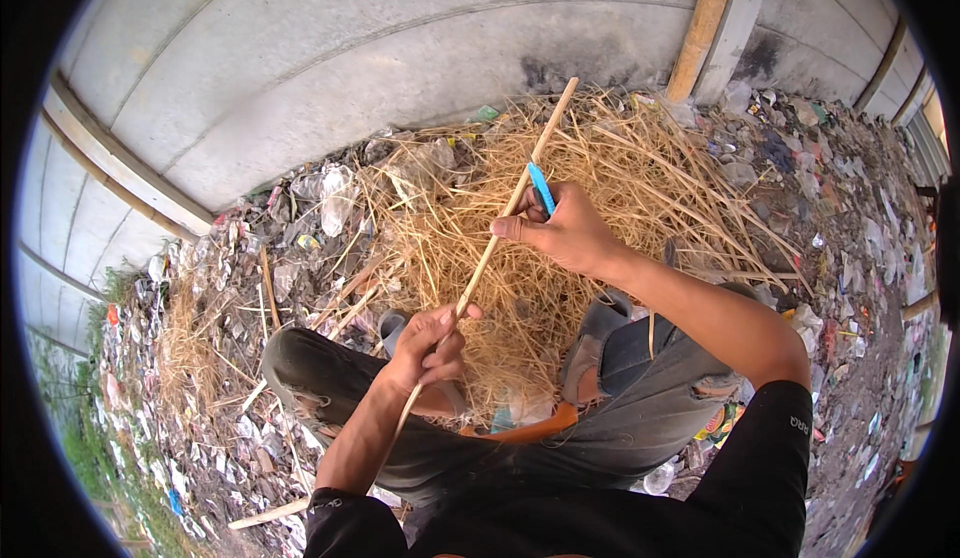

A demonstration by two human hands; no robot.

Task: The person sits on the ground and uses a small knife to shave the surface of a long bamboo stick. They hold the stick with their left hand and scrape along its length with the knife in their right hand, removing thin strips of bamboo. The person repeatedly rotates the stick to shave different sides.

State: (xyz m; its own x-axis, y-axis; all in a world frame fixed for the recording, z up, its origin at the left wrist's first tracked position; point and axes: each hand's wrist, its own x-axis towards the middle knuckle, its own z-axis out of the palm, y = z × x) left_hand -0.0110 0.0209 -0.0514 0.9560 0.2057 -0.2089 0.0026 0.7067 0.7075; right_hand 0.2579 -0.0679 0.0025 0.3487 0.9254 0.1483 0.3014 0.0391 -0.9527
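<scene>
A long, pale bamboo strip (483, 270) runs slantwise in front of me, its far end up by the wall and its near end beside my left forearm. My left hand (428, 348) is closed around its lower part. In my right hand (567, 230) is a blue box cutter (542, 189), gripped with the fingers curled. The cutter's tip end meets the strip above its middle, and my right thumb presses on the strip just below. The blade itself is too small to make out. Beneath both hands lies a heap of thin straw-coloured shavings (520, 308).
My bent knees in dark trousers flank the shavings, with sandalled feet (590, 353) between. An orange seat edge (535, 426) shows under me. Longer bamboo strips (735, 223) lie at the right. Plastic litter (340, 198) covers the ground up to a grey concrete wall (400, 48) with a bamboo post (703, 28).
</scene>
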